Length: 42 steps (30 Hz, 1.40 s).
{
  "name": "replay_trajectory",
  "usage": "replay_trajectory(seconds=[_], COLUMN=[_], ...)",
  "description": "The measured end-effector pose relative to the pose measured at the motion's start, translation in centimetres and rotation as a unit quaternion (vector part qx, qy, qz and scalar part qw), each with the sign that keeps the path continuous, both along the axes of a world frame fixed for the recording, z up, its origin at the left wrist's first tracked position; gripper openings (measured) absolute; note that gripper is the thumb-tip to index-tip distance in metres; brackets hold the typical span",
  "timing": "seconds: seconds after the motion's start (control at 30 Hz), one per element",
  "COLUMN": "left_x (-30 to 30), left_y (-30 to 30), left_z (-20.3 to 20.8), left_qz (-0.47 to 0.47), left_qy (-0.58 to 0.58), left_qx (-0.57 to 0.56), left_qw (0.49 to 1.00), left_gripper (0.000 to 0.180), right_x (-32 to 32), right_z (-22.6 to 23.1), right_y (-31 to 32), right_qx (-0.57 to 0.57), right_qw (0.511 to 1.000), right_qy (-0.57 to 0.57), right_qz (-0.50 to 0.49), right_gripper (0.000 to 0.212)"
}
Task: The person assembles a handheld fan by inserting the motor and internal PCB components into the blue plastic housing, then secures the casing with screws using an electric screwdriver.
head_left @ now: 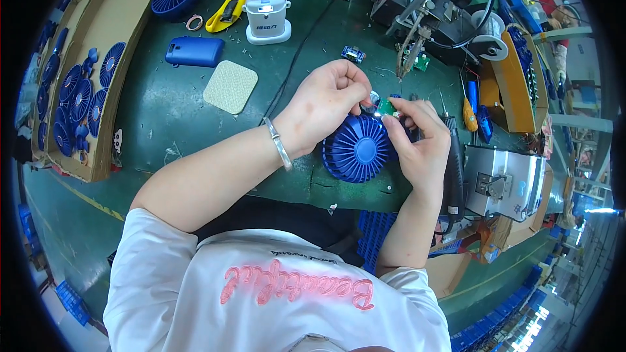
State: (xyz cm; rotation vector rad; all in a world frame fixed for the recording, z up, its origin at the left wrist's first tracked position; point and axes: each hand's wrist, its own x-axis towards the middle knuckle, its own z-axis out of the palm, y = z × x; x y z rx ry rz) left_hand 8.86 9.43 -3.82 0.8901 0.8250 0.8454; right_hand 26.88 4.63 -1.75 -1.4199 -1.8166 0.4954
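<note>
A blue fan head [360,148] with a ribbed round guard lies on the green bench in front of me. Just beyond it, my right hand [420,133] pinches a small green circuit board [386,106] between thumb and fingers. My left hand [331,101] is closed in a pinch right beside the board, its fingertips above the fan's far edge. Whatever those fingertips hold is too small or hidden to name. Another small board with a blue part [353,54] lies farther off, past my left hand.
Behind my hands stand a soldering stand [417,32] and a solder wire spool [489,47]. A cardboard tray [98,150] of blue fans is at left, near a blue casing [194,51] and a beige pad [230,87]. A white-based purple fan [267,19] stands at the back; a metal box [505,182] sits right.
</note>
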Motion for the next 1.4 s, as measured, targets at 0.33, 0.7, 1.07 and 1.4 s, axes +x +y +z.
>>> replay_trajectory(seconds=[0.33, 0.7, 1.07, 1.4], left_x=[0.1, 0.1, 0.1, 0.8], left_y=[0.1, 0.5, -0.2, 0.6], left_z=[-0.1, 0.1, 0.2, -0.6], left_qz=[-0.014, -0.052, -0.081, -0.084], left_qy=[-0.004, -0.002, 0.054, 0.085], left_qx=[-0.005, 0.000, 0.029, 0.077], left_qw=[1.000, 0.999, 0.995, 0.990], left_gripper=[0.008, 0.011, 0.016, 0.010], right_x=[0.2, 0.9, 1.9, 14.1], right_z=[0.3, 0.7, 4.5, 14.9], right_y=[-0.1, -1.2, -7.9, -12.3], right_qx=[0.002, -0.020, 0.028, 0.318], right_qw=[1.000, 0.999, 0.986, 0.853], right_qy=[-0.003, 0.031, 0.146, 0.254], right_qz=[0.007, -0.001, -0.078, -0.328], right_gripper=[0.025, 0.025, 0.025, 0.024])
